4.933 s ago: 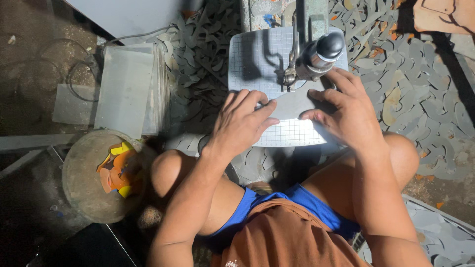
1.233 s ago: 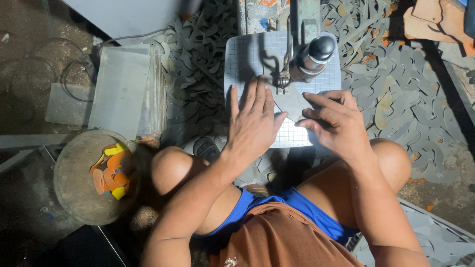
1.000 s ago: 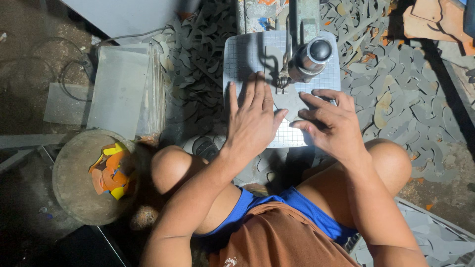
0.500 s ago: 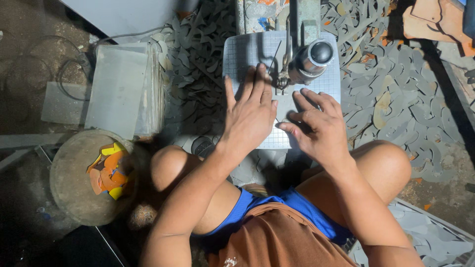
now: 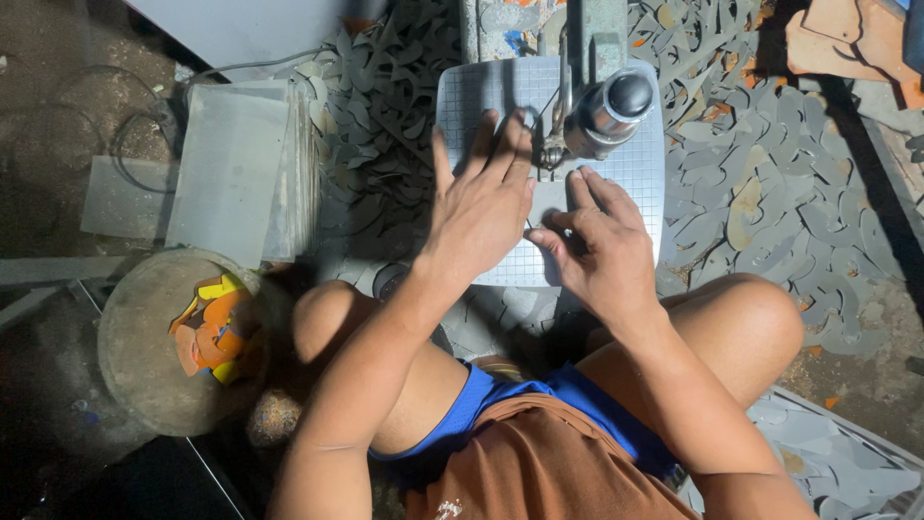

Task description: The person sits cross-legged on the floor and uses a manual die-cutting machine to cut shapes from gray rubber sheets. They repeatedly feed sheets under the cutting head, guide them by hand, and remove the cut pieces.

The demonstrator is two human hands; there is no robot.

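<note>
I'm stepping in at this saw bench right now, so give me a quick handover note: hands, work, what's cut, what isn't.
Left hand: flat on the grey sheet piece, fingers spread, fingertips close to the blade.
Right hand: fingertips pinching and steadying the piece just below the blade.
The piece lies on the gridded saw table.
Done: grey offcuts litter the floor around the machine.
Left: a stack of grey sheets stands uncut at the left. How far the present cut has gone is hidden by the hands.
</note>
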